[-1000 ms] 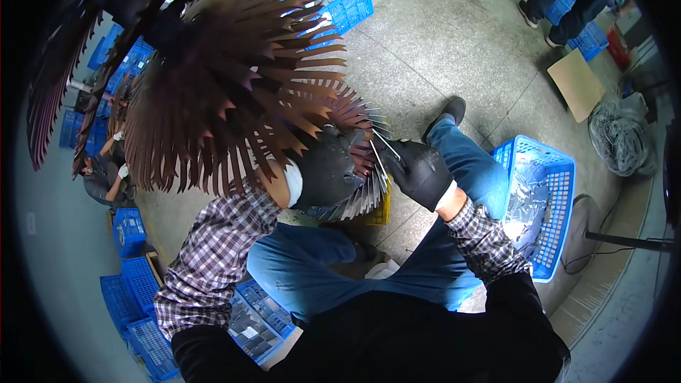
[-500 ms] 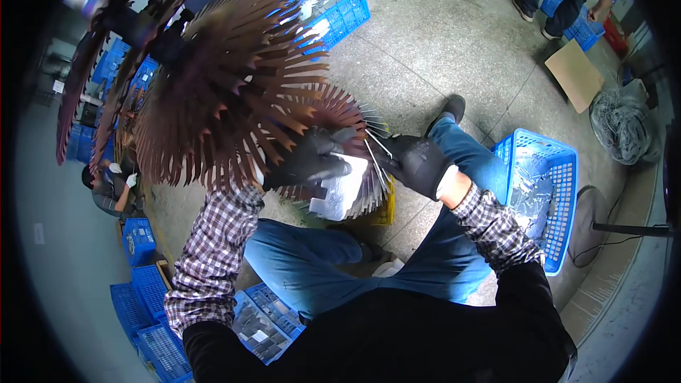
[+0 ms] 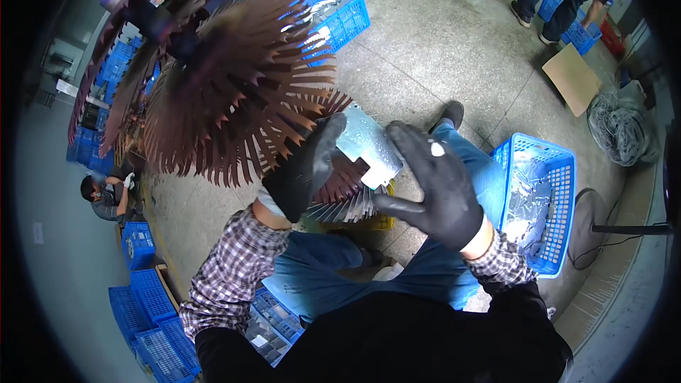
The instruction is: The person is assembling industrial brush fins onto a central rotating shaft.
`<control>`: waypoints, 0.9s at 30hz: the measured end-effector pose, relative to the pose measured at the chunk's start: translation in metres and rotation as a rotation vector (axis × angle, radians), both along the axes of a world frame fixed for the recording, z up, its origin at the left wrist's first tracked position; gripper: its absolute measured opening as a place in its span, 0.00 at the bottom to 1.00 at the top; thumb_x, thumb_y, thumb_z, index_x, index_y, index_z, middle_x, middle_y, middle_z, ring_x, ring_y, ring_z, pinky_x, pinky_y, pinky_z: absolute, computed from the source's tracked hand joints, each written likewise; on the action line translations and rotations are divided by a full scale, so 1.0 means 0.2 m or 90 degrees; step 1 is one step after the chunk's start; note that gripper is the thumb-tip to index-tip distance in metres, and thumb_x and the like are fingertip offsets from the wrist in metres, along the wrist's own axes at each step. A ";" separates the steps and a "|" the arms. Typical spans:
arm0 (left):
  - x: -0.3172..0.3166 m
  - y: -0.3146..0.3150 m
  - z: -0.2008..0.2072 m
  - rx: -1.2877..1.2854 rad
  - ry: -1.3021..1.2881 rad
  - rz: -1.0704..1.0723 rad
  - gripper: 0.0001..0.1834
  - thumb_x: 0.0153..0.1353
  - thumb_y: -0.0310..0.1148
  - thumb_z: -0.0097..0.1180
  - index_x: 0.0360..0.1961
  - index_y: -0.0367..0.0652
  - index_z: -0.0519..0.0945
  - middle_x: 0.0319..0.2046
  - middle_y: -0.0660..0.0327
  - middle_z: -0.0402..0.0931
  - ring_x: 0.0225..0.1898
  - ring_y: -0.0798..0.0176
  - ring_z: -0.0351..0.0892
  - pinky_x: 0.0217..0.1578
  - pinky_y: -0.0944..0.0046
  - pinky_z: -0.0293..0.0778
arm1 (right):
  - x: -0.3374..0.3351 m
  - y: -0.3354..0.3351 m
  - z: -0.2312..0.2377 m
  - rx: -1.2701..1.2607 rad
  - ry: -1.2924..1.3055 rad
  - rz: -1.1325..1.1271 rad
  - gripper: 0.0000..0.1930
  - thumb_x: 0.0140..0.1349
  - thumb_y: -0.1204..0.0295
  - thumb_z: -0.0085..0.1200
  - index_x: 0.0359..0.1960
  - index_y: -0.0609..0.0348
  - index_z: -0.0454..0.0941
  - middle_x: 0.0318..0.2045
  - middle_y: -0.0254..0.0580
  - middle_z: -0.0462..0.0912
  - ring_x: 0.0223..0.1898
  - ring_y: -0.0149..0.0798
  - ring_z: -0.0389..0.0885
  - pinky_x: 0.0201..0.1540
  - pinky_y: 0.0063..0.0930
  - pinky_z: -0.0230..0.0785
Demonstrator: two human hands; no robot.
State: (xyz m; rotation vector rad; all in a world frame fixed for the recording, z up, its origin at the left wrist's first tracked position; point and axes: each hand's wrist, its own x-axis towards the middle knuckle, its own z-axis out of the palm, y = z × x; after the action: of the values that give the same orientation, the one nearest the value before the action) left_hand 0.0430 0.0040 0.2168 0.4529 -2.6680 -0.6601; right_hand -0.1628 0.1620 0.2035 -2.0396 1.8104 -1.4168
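In the head view, the left hand [image 3: 306,164] seems to pinch the metal plate [image 3: 370,143] at its nine-o'clock edge; the right hand [image 3: 441,195], at four o'clock, spreads wide, contact unclear. A weak pinch could drop it; the slatted wheel [image 3: 234,99], at ten o'clock, could snag it

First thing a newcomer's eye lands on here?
Probably the big brown rack of fanned slats, filling the upper left. Then the shiny metal plate near centre, between the black-gloved left hand and spread right hand. The blue crate of metal pieces stands out at right.
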 end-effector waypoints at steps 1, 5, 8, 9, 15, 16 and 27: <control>-0.02 0.02 -0.01 -0.008 0.030 0.004 0.20 0.71 0.25 0.51 0.62 0.37 0.77 0.62 0.50 0.79 0.53 0.51 0.85 0.58 0.55 0.78 | 0.04 -0.01 0.01 0.019 0.028 -0.025 0.24 0.71 0.70 0.60 0.67 0.63 0.74 0.55 0.49 0.85 0.42 0.36 0.83 0.48 0.26 0.75; -0.09 0.09 0.00 -0.042 0.112 0.025 0.22 0.72 0.24 0.49 0.66 0.37 0.75 0.60 0.50 0.81 0.53 0.52 0.85 0.58 0.56 0.78 | 0.08 -0.06 0.04 0.066 0.104 -0.091 0.24 0.71 0.69 0.61 0.66 0.64 0.75 0.52 0.49 0.86 0.39 0.34 0.83 0.43 0.24 0.75; -0.15 0.11 0.12 0.231 0.144 0.108 0.19 0.74 0.26 0.48 0.63 0.36 0.76 0.61 0.50 0.78 0.59 0.54 0.80 0.62 0.58 0.73 | -0.04 -0.01 -0.01 0.098 -0.141 -0.010 0.21 0.71 0.69 0.61 0.63 0.64 0.77 0.45 0.47 0.87 0.33 0.34 0.83 0.37 0.25 0.74; -0.17 0.11 0.12 0.324 0.151 0.133 0.18 0.75 0.26 0.48 0.63 0.35 0.76 0.62 0.50 0.77 0.61 0.55 0.78 0.63 0.59 0.71 | -0.07 0.00 -0.02 0.108 -0.224 0.013 0.21 0.71 0.68 0.61 0.62 0.63 0.77 0.43 0.47 0.87 0.31 0.34 0.83 0.35 0.26 0.74; -0.29 0.03 0.11 0.441 0.166 0.095 0.19 0.79 0.33 0.45 0.64 0.36 0.76 0.62 0.51 0.76 0.58 0.58 0.79 0.61 0.61 0.72 | -0.20 -0.06 0.07 0.273 -0.343 0.125 0.14 0.69 0.71 0.60 0.53 0.63 0.81 0.42 0.50 0.87 0.29 0.41 0.83 0.35 0.33 0.76; -0.31 0.02 0.11 0.419 0.160 0.080 0.20 0.79 0.34 0.45 0.65 0.36 0.75 0.62 0.51 0.77 0.57 0.59 0.79 0.60 0.61 0.72 | -0.25 -0.08 0.09 0.313 -0.314 0.142 0.13 0.69 0.71 0.60 0.51 0.63 0.82 0.41 0.49 0.87 0.29 0.41 0.83 0.35 0.33 0.76; -0.26 -0.05 0.03 0.232 -0.014 0.267 0.24 0.74 0.26 0.50 0.69 0.35 0.73 0.66 0.48 0.74 0.63 0.50 0.77 0.64 0.56 0.70 | -0.33 -0.27 -0.39 0.195 -0.218 -0.033 0.11 0.70 0.65 0.62 0.38 0.61 0.85 0.24 0.42 0.84 0.22 0.35 0.79 0.28 0.32 0.71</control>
State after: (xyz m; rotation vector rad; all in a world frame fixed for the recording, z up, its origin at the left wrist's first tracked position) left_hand -0.0099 -0.0068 0.2228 1.0834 -2.3546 -1.0051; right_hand -0.2281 0.1088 0.1257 -1.5118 1.8082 -1.3064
